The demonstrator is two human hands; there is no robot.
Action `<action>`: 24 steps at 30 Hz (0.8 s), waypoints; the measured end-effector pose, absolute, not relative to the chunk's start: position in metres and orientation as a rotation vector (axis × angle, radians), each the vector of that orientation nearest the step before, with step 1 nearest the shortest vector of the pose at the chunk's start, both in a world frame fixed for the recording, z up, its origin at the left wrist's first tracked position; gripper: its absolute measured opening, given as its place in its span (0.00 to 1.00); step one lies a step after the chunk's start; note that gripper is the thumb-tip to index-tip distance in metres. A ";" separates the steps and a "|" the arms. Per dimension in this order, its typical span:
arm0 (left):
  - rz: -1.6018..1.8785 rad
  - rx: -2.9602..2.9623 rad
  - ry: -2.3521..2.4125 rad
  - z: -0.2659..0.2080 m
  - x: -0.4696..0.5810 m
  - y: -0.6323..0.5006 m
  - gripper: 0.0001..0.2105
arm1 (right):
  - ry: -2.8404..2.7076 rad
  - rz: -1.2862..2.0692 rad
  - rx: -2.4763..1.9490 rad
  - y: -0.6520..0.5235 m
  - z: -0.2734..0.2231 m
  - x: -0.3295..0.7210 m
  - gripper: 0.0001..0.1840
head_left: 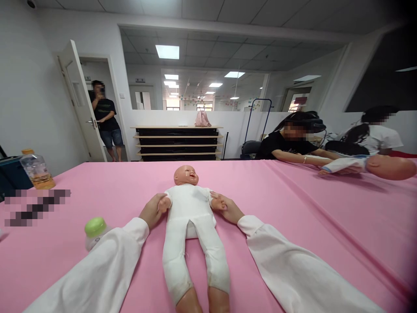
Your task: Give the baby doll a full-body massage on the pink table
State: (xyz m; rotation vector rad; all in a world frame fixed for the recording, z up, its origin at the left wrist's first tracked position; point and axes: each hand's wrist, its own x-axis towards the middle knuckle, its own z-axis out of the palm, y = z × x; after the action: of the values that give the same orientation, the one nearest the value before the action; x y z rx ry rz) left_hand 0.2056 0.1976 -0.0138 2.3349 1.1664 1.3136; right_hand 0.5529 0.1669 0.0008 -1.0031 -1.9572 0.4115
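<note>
Left arm (100, 265) and right arm (299, 265), both in long white sleeves (128, 241), extend toward the far edge of the surface (286, 204), converging. Left hand (153, 211) and right hand (232, 211) stand apart, roughly level; fingers (215, 195) bent inward, gripping. Wrists (241, 216) partly exposed beyond the cuffs (249, 224).

We see here a training room, probably for baby care: a baby doll (189, 204) lies on the pink-covered counter (280, 248) at six o'clock, and another doll (391, 167) is at three. The wide inner window (208, 63) at twelve, showing panel lights (167, 51), resembles an office building.
</note>
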 end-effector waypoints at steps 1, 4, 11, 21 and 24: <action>1.375 2.246 1.229 -0.011 0.213 0.200 0.21 | -1.910 0.414 -1.022 0.174 0.002 0.549 0.28; 1.500 1.950 1.428 0.000 0.238 0.213 0.28 | -1.659 0.423 -1.064 0.202 0.005 0.536 0.35; 1.144 1.893 1.815 0.005 0.257 0.260 0.22 | -1.285 0.373 -1.235 0.271 -0.010 0.529 0.27; 1.032 1.850 1.843 -0.001 0.249 0.271 0.22 | -1.370 0.390 -1.319 0.274 -0.021 0.533 0.25; 1.053 1.847 1.815 0.000 0.249 0.268 0.22 | -1.384 0.379 -1.332 0.267 -0.013 0.530 0.28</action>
State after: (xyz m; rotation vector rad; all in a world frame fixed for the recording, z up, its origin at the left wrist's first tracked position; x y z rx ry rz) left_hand 0.2486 0.2679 0.0002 1.8473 1.8149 1.0532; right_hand 0.5305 0.2669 -0.0133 -1.3317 -1.3841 0.3793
